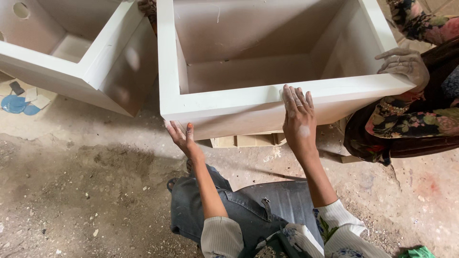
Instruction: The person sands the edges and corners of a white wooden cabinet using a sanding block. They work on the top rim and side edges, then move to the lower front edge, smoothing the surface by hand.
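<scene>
A large white open-topped box (pixel 229 102) stands in front of me on wooden blocks (pixel 246 140). My left hand (pixel 182 138) reaches under its near bottom edge, fingers flat against the underside. Over the near rim lies my right hand (pixel 298 119), fingers spread and pressed on the white surface. Another person's hand (pixel 404 64) rests on the box's right corner; that person wears a flowered sleeve (pixel 416 117).
A second white box (pixel 91 57) with round holes in its wall lies at the upper left. Blue and pale scraps (pixel 21 100) sit on the dusty concrete floor (pixel 81 191) at the left. My knees in grey jeans (pixel 248 205) are below.
</scene>
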